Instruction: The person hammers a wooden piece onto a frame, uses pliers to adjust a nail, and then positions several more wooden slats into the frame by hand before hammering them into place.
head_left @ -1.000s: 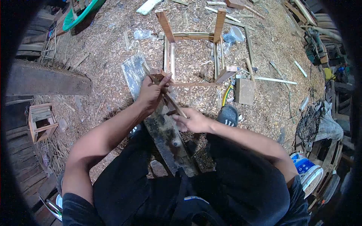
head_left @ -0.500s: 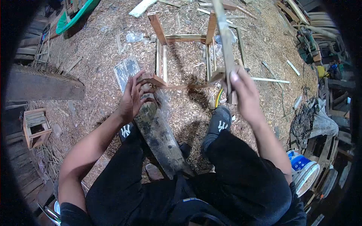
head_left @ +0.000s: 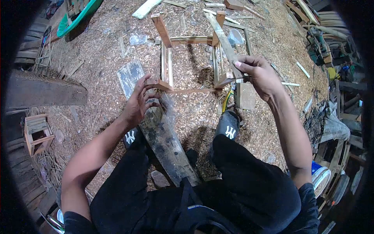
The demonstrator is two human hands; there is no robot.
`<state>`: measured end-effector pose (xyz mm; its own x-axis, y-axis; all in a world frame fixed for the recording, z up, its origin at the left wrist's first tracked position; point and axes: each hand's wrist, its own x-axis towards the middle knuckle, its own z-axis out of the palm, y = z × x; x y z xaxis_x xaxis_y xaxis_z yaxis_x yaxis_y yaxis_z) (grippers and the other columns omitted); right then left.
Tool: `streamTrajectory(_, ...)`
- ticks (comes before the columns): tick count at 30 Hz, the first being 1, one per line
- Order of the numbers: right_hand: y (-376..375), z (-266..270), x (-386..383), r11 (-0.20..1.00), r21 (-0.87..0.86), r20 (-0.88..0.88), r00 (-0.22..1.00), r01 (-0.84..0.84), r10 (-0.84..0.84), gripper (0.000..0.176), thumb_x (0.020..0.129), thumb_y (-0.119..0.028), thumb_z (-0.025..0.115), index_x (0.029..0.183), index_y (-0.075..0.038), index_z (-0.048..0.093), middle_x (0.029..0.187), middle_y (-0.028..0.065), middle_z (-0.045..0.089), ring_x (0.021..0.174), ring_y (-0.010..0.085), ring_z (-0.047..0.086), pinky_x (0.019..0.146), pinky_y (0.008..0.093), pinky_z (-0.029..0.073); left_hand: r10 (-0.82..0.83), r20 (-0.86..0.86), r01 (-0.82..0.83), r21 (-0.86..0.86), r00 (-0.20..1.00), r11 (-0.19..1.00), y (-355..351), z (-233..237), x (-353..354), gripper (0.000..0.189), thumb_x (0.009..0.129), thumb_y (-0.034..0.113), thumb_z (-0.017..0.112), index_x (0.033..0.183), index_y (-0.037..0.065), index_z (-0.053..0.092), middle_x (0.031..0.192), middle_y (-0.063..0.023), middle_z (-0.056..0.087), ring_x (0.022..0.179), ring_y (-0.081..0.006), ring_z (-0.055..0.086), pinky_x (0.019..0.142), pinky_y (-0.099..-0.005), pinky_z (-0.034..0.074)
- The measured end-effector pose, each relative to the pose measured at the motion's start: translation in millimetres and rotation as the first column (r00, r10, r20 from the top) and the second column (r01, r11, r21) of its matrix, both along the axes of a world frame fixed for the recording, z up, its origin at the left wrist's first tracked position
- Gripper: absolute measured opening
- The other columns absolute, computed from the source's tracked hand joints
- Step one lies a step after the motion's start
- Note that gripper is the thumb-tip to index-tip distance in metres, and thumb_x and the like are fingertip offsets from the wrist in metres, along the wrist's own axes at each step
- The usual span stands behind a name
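Sawdust covers the floor (head_left: pixel 97 58) around a wooden frame (head_left: pixel 191 58). Right hand (head_left: pixel 259 76) grips a slat (head_left: pixel 223 37) over the frame's near corner; left hand (head_left: pixel 138 101), fingers half-open, rests by the other corner on a plank (head_left: pixel 167 144).

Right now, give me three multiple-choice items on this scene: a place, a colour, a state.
1. The small wooden box sits: A at the person's left; B between the shoes; C on the lap.
2. The tub at top left is: A red; B green; C white.
3. The right hand is: A empty; B gripping a slat; C flat on the floor.
Answers: 1 A, it stands by the left edge; 2 B, its rim is green; 3 B, fingers close round the slat's end.
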<state>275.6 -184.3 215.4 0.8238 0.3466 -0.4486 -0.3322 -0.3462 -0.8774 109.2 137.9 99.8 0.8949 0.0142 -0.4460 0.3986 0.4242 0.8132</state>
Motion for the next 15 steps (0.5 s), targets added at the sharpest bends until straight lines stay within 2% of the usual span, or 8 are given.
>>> streamTrajectory(2, -4.3, -4.2, 0.4, 0.997, 0.068, -0.044, 0.999, 0.021, -0.018, 0.011, 0.095, -0.014, 0.069, 0.1, -0.004, 0.069, 0.085, -0.0013, 0.066, 0.076, 0.0078, 0.059, 0.072, 0.0271, 0.045, -0.003, -0.007, 0.003, 0.011, 1.0, 1.0, 0.6, -0.5, 0.1, 0.064, 0.102, 0.057, 0.045, 0.153, 0.02, 0.034, 0.133, -0.009, 0.05, 0.106, -0.0233, 0.059, 0.091, -0.0441, 0.05)
streamTrajectory(5, -5.6, 0.0, -1.8, 0.999, 0.034, 0.012, 1.0, 0.019, -0.019, 0.011, 0.095, -0.014, 0.069, 0.101, -0.005, 0.068, 0.087, -0.0008, 0.067, 0.078, 0.0085, 0.06, 0.074, 0.0286, 0.046, -0.011, -0.011, 0.011, -0.007, 1.0, 1.0, 2.1, -3.7, 0.1, 0.065, 0.102, 0.057, 0.045, 0.154, 0.02, 0.033, 0.134, -0.0087, 0.05, 0.106, -0.0233, 0.059, 0.091, -0.0441, 0.05)
streamTrajectory(11, -7.1, -5.4, 3.1, 0.998, 0.049, -0.06, 0.998, 0.034, -0.031, 0.012, 0.094, -0.014, 0.071, 0.102, -0.007, 0.067, 0.087, -0.0018, 0.065, 0.079, 0.0091, 0.06, 0.073, 0.0292, 0.046, 0.005, -0.012, -0.005, 0.008, 1.0, 1.0, 1.8, -4.9, 1.1, 0.065, 0.102, 0.057, 0.046, 0.154, 0.019, 0.033, 0.135, -0.0087, 0.05, 0.106, -0.0231, 0.059, 0.092, -0.0443, 0.049)
streamTrajectory(15, -3.0, -0.8, 1.1, 0.997, 0.066, -0.044, 0.998, 0.038, -0.035, 0.012, 0.094, -0.015, 0.071, 0.101, -0.007, 0.068, 0.086, -0.0021, 0.065, 0.078, 0.0087, 0.06, 0.073, 0.0285, 0.045, 0.004, -0.017, -0.004, 0.011, 1.0, 1.0, 0.4, -1.9, 0.7, 0.067, 0.101, 0.059, 0.047, 0.154, 0.02, 0.033, 0.135, -0.0085, 0.05, 0.106, -0.0231, 0.059, 0.091, -0.044, 0.049)
